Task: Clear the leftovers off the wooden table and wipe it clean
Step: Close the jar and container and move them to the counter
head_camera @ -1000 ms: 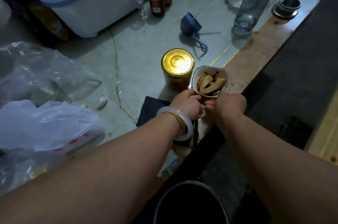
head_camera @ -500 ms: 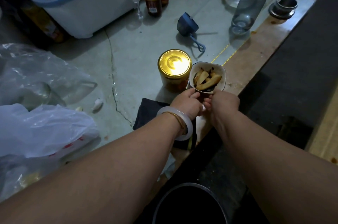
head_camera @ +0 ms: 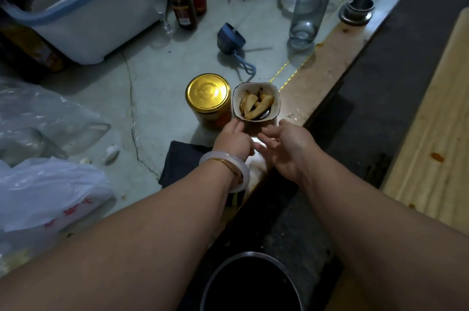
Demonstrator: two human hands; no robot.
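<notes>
A small white bowl (head_camera: 275,97) with leftover food pieces stands on the table near its wooden edge strip (head_camera: 327,62), next to a gold-lidded jar (head_camera: 208,93). My left hand (head_camera: 234,140), with a pale bangle on the wrist, lies just short of the bowl, its fingertips near the bowl's near left rim. My right hand (head_camera: 286,145) hovers just below the bowl with fingers spread and relaxed, holding nothing. A dark cloth (head_camera: 181,162) lies under my left wrist, with something white beside it.
A white tub with a blue rim (head_camera: 86,16), sauce bottles (head_camera: 182,6), a blue cap (head_camera: 229,40), a clear glass bottle (head_camera: 308,3) and a metal lid (head_camera: 357,10) stand further back. Plastic bags (head_camera: 45,184) lie left. A dark round bin (head_camera: 251,285) is below the table edge.
Both hands held the bowl at its near side a second ago. They have let go and drawn back slightly, fingers opened. The bowl now stands on the table by the jar.
</notes>
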